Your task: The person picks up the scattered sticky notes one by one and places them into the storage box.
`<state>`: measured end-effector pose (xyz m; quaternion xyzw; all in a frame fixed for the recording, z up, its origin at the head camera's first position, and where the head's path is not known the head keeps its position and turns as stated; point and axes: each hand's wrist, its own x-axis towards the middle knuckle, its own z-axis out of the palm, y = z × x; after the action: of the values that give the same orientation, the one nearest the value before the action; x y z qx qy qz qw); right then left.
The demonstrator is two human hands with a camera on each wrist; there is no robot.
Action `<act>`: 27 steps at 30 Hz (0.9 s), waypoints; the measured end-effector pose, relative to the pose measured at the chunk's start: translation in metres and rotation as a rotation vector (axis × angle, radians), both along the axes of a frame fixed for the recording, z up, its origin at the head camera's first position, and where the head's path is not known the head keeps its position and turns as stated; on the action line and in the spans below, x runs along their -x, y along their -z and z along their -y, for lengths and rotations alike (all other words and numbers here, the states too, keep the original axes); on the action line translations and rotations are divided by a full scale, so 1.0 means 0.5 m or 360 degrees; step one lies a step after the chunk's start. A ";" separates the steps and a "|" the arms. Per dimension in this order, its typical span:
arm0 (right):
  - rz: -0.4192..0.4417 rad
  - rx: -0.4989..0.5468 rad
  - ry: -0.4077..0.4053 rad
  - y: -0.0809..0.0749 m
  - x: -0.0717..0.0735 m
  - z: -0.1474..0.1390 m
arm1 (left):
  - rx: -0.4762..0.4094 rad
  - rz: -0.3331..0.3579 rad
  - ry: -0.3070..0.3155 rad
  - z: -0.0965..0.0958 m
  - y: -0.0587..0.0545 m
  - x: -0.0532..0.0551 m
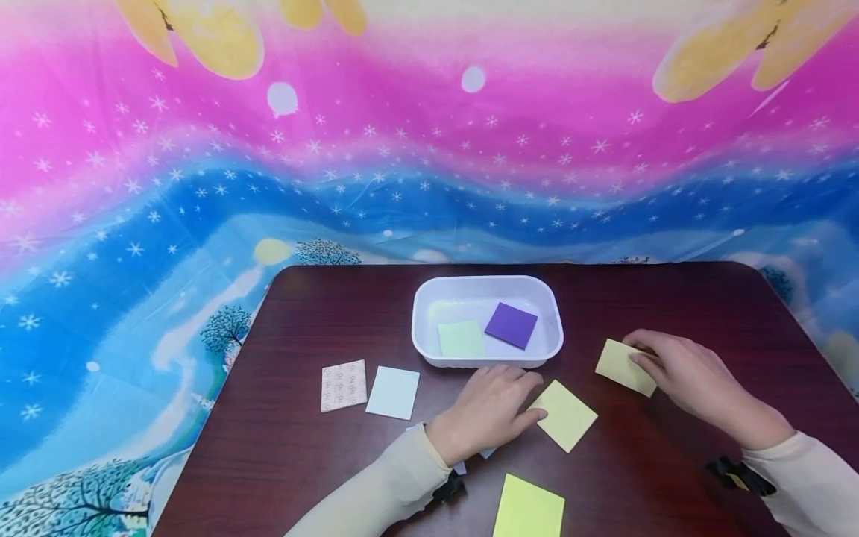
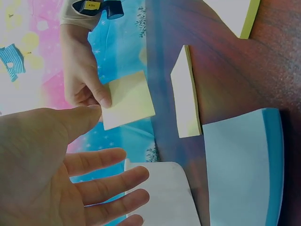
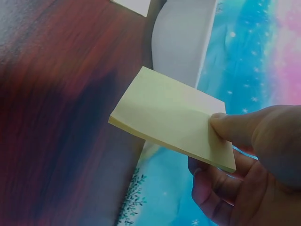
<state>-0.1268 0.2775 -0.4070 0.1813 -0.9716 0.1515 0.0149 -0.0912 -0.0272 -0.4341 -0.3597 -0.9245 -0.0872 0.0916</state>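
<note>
My right hand (image 1: 691, 377) pinches a pale yellow sticky note pad (image 3: 169, 115) between thumb and fingers, lifted above the table to the right of the white tub (image 1: 419, 339). In the left wrist view this pad (image 2: 129, 100) shows beyond my left hand. My left hand (image 1: 493, 406) hovers in front of the tub, fingers spread and holding nothing. Beside its thumb another yellow pad (image 1: 567, 418) lies on the table. Inside the tub are a purple pad (image 1: 512, 325) and a pale green pad (image 1: 461, 339). A blue pad (image 2: 242, 169) lies below my left hand, mostly hidden by it in the head view.
Left of the tub lie a patterned pinkish pad (image 1: 344, 385) and a pale bluish-white pad (image 1: 393, 393). A brighter yellow-green pad (image 1: 530, 507) is at the near side. Behind the dark wooden table (image 1: 322, 306) hangs a colourful printed cloth (image 1: 403, 134).
</note>
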 end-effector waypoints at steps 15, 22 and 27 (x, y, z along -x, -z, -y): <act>-0.0183 -0.0017 -0.0071 -0.022 -0.008 0.017 | -0.0008 0.0039 -0.0015 0.004 -0.014 0.007; -0.0185 -0.0004 -0.0061 -0.026 -0.010 0.028 | -0.0024 0.0090 -0.0038 0.010 -0.018 0.009; -0.0190 -0.0005 -0.0068 -0.025 -0.013 0.035 | -0.0024 0.0105 -0.0045 0.012 -0.021 0.010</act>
<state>-0.1203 0.2600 -0.3943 0.2108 -0.9651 0.1392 0.0692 -0.0961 -0.0333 -0.4234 -0.3427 -0.9313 -0.1047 0.0649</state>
